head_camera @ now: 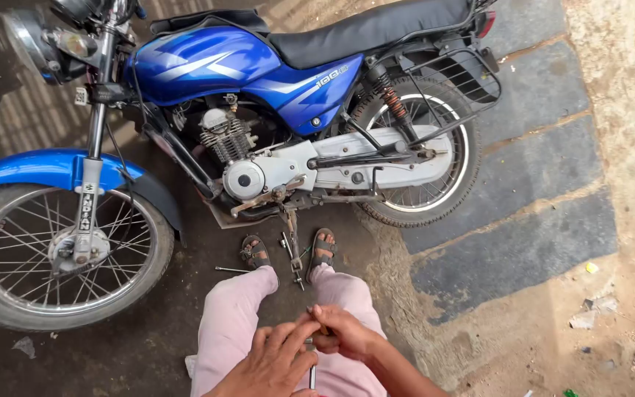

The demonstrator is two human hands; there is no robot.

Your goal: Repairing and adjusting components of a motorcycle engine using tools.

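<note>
Both hands over lap, pink trousers | left hand (273, 364) curled round thin grey metal rod tool (312, 376), shaft poking below | right hand (343, 332) pinching its upper end | likely stiff, light, maybe greasy; best gripped mid-shaft | blue motorcycle (207, 66) ahead, loose tool (292, 257) between sandalled feet.

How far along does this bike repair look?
Early to midway, I'd guess. Done: the blue motorcycle stands propped, and tools lie on the ground between the person's sandalled feet. In hand: the left hand and right hand work together on a small metal tool. Left: nothing visibly removed from the engine yet.
</note>
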